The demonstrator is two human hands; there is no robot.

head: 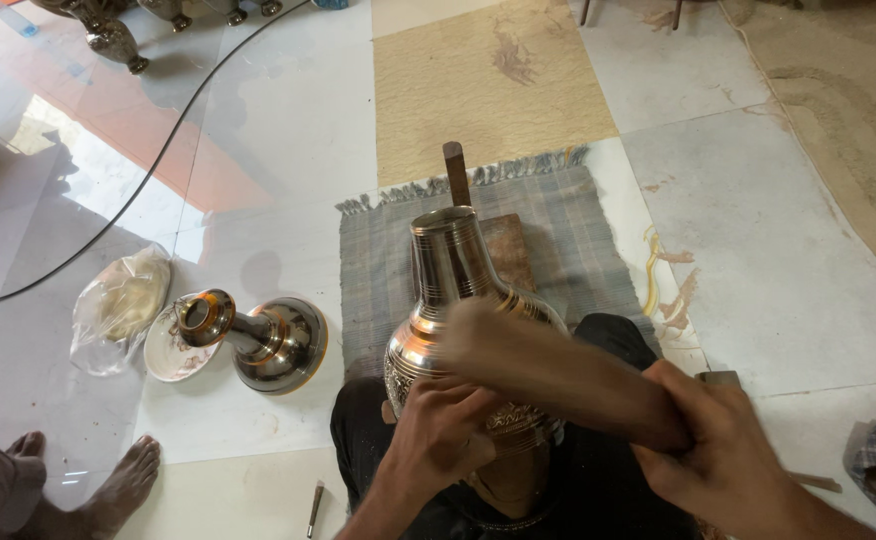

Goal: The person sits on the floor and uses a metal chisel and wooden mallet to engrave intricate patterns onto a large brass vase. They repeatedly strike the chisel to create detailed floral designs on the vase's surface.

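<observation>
A shiny metal vase (450, 262) with a ribbed neck and an engraved belly stands tilted between my knees over a grey fringed mat (578, 225). My left hand (438, 435) grips the vase's lower belly. My right hand (723, 445) is closed around the end of a brown wooden mallet-like tool (548, 365), which is blurred and lies across the vase's shoulder. A wooden block (510, 250) with an upright peg (455, 172) sits behind the vase on the mat.
A second metal vase piece (263, 338) lies on its side on the white tile floor at left, beside a small plate (166, 352) and a plastic bag (123, 305). A black cable (158, 165) curves across the floor. Another person's feet (108, 490) show bottom left.
</observation>
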